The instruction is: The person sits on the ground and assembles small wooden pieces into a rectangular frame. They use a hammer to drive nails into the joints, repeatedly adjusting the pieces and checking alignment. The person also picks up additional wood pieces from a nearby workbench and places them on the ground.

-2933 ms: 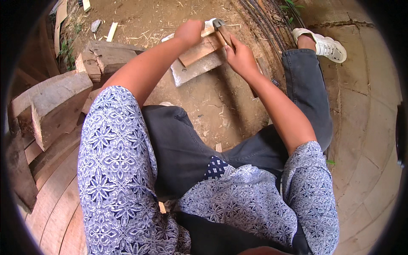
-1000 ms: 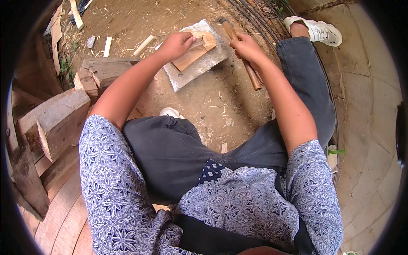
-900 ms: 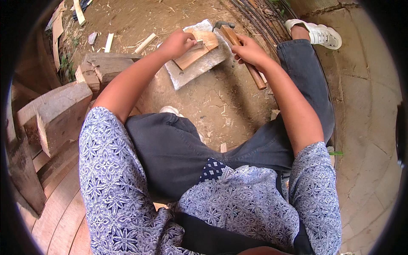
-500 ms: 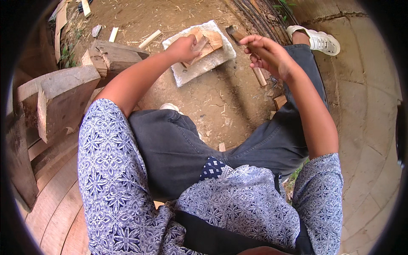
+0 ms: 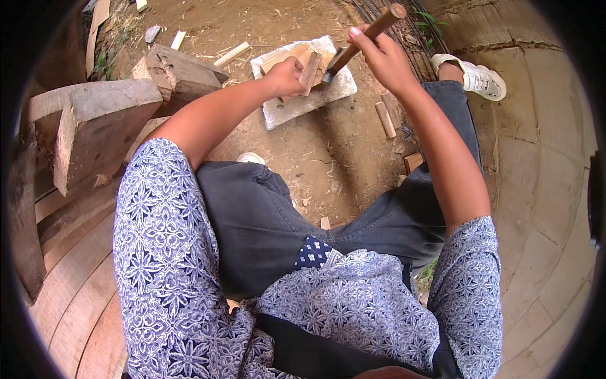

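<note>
My left hand is closed around a small flat strip of wood, held on edge above a pale white slab. Under it, partly hidden by the hand, a light wooden block lies on that slab. In my right hand is a hammer with a brown wooden handle, the fingers wrapped round its shaft. The dark hammer head is low over the slab, just right of the wood strip; whether they touch I cannot tell.
Thick timber offcuts and a curved beam stand at my left. Wood scraps and shavings litter the dirt floor. Dark rods lie at the far right, near my white shoe. A curved pale surface runs down the right.
The hammer has swung: its head is now down beside the wood strip and its handle end points up and away. My left hand stays at the slab, the strip now more upright.
</note>
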A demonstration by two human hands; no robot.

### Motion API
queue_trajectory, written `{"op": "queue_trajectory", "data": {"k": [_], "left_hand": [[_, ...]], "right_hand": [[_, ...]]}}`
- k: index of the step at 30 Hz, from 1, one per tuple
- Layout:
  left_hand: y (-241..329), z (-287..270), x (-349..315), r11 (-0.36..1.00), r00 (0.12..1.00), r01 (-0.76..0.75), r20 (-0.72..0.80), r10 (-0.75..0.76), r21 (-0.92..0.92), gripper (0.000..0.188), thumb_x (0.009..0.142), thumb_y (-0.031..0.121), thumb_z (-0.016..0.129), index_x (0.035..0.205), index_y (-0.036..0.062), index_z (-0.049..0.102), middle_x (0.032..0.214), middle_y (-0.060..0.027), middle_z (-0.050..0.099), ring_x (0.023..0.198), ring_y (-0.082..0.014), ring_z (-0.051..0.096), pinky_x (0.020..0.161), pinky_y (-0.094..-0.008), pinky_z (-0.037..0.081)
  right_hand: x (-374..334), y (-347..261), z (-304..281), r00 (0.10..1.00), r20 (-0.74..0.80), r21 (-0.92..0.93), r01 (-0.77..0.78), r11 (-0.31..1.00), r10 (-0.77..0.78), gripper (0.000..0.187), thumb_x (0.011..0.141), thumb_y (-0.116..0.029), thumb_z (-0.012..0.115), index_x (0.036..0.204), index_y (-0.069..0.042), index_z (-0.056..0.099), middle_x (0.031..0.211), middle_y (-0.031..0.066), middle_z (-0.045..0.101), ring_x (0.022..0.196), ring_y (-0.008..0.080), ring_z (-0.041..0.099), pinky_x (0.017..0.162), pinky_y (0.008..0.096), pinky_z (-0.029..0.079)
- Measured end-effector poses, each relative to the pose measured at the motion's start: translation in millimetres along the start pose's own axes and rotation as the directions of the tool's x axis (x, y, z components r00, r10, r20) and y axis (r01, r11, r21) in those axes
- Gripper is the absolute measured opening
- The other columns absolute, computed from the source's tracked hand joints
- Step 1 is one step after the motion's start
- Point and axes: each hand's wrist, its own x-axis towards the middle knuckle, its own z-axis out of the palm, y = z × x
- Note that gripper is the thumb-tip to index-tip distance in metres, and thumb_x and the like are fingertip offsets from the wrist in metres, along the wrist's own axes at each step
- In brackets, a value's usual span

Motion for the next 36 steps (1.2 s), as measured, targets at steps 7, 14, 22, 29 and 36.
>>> {"op": "queue_trajectory", "data": {"k": [7,14,22,29,36], "left_hand": [[-9.1,6.7,1.7,0.976,0.996,-0.082,-0.031,0.090,0.203,0.047,0.082,0.011,0.080,0.122,0.0027,0.056,0.091,-0.0064,0.064,0.074,-0.0147,0.068,0.062,-0.0293,0.056],[-4.1,7.5,3.4,0.956,0.993,-0.062,-0.079,0.088,0.285,0.045,0.081,0.015,0.079,0.118,0.0018,0.059,0.094,-0.0122,0.070,0.072,-0.0223,0.070,0.065,-0.0353,0.057],[-1.0,9.3,-0.5,0.967,0.993,-0.016,-0.108,0.044,0.252,0.043,0.080,0.023,0.081,0.113,0.0009,0.063,0.097,-0.0153,0.072,0.082,-0.0255,0.071,0.073,-0.0363,0.057],[5.6,8.3,-3.4,0.969,0.993,0.017,-0.119,0.013,0.248,0.043,0.077,0.027,0.083,0.108,0.0020,0.067,0.106,-0.0177,0.072,0.100,-0.0307,0.069,0.087,-0.0374,0.054],[0.4,10.0,0.0,0.966,0.992,-0.041,-0.107,0.070,0.255,0.038,0.080,0.019,0.080,0.111,0.0010,0.065,0.099,-0.0145,0.072,0.093,-0.0262,0.070,0.083,-0.0354,0.055]], "right_hand": [[53.7,-27.2,8.4,0.959,0.232,-0.055,-0.152,0.987,0.161,0.064,0.093,-0.068,0.051,0.090,-0.007,0.069,0.070,0.0027,0.058,0.055,0.0117,0.052,0.048,0.0273,0.040],[86.2,-25.2,43.2,0.960,0.241,0.056,-0.161,0.985,0.143,0.072,0.092,-0.071,0.049,0.077,-0.004,0.067,0.072,0.0061,0.066,0.053,0.0120,0.056,0.045,0.0279,0.043],[106.6,-30.7,51.7,0.965,0.160,0.019,-0.212,0.977,0.206,0.073,0.092,-0.072,0.048,0.081,-0.002,0.066,0.075,0.0086,0.069,0.053,0.0143,0.058,0.045,0.0305,0.045],[110.9,-23.3,40.2,0.950,0.179,-0.002,-0.259,0.966,0.255,0.076,0.093,-0.073,0.045,0.082,0.000,0.067,0.074,0.0098,0.070,0.049,0.0153,0.057,0.042,0.0316,0.045],[113.5,-13.3,47.5,0.937,0.177,0.024,-0.309,0.951,0.300,0.077,0.091,-0.074,0.045,0.086,0.000,0.067,0.076,0.0110,0.070,0.051,0.0146,0.059,0.043,0.0307,0.047]]}}
